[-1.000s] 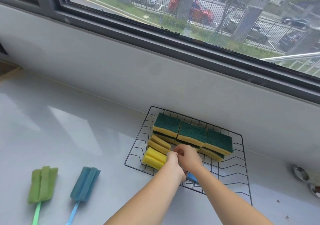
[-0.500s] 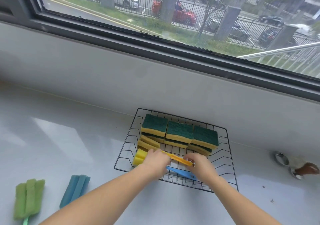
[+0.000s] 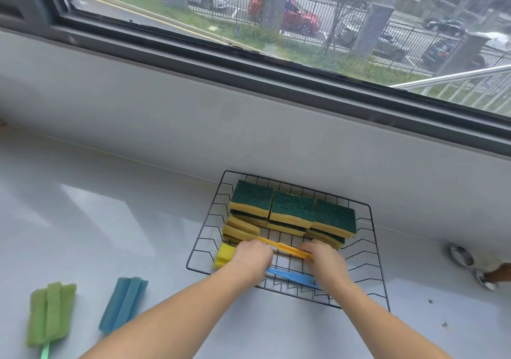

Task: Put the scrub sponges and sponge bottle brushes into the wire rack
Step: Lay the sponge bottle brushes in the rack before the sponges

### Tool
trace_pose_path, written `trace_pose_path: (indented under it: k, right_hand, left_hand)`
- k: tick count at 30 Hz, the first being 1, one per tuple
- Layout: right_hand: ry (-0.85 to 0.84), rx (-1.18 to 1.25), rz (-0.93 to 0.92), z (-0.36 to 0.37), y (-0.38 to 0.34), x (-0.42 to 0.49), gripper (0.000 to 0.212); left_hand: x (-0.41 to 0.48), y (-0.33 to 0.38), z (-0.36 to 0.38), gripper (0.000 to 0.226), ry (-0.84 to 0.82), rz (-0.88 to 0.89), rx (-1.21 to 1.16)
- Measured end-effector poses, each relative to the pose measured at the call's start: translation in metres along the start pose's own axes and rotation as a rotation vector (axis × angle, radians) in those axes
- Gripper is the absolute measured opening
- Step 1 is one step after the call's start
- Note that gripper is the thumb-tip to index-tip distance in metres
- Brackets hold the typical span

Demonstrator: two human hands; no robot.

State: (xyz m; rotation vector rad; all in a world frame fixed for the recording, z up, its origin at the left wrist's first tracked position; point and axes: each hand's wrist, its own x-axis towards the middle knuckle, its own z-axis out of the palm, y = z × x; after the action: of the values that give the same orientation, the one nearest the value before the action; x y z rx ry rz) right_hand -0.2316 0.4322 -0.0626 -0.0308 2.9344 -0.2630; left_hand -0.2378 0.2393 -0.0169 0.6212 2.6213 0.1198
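Note:
A black wire rack [image 3: 367, 250] stands on the white counter against the wall. Green-topped scrub sponges [image 3: 292, 210] are stacked in its back half. Two bottle brushes lie in its front half. One has a dull yellow head [image 3: 240, 228] and an orange handle [image 3: 287, 247]. The other has a bright yellow head [image 3: 223, 255] and a blue handle [image 3: 290, 274]. My left hand [image 3: 253, 259] grips the neck of the blue-handled brush. My right hand [image 3: 326, 263] is closed on the far end of the orange handle. A green brush [image 3: 51, 313] and a blue brush [image 3: 123, 304] lie on the counter to the left.
A grey wall and window sill [image 3: 249, 126] rise right behind the rack. Round metal fittings [image 3: 460, 255] sit on the counter to the right. The counter [image 3: 96, 220] stretches left of the rack.
My hands, together at the yellow brush heads a second ago, have moved apart. The right hand slid right along the handles. The view shifted slightly.

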Motion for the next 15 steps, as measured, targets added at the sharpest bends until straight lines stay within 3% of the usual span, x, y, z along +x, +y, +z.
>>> trace_pose_path:
  k: [4,15]
  right_hand:
    - [0.019,0.039,-0.002,-0.0054,0.0015,0.0019,0.031]
    - [-0.046,0.332,0.093,-0.0055,0.0082,0.0029,0.028]
  left_hand:
    - [-0.0017,0.0004,0.0005,0.029,-0.020,-0.003,-0.004]
    - [-0.0002,-0.0001,0.0043,0.031,-0.040,0.022,0.069]
